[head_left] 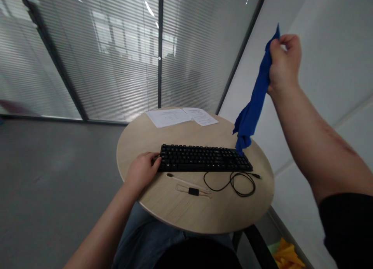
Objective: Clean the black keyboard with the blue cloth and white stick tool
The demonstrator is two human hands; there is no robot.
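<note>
A black keyboard point(198, 159) lies flat across the round wooden table. My left hand point(143, 168) grips its left end, thumb on top and the other fingertips partly hidden at the edge. Raised high on the right, my right hand point(284, 63) pinches a blue cloth point(256, 96) near its top. The cloth hangs down in a long strip, and its lower tip reaches the keyboard's right end; I cannot tell if they touch. In front of the keyboard lie a thin stick with a dark tip point(186, 180), a black binder clip point(193, 191) and a looped black cable point(244, 194).
Printed papers point(171, 117) lie at the far side of the table point(180, 220). Behind it stands a glass partition with blinds point(116, 59), and a white wall point(335, 67) rises on the right. Yellow cloth point(287, 255) shows low at the bottom right.
</note>
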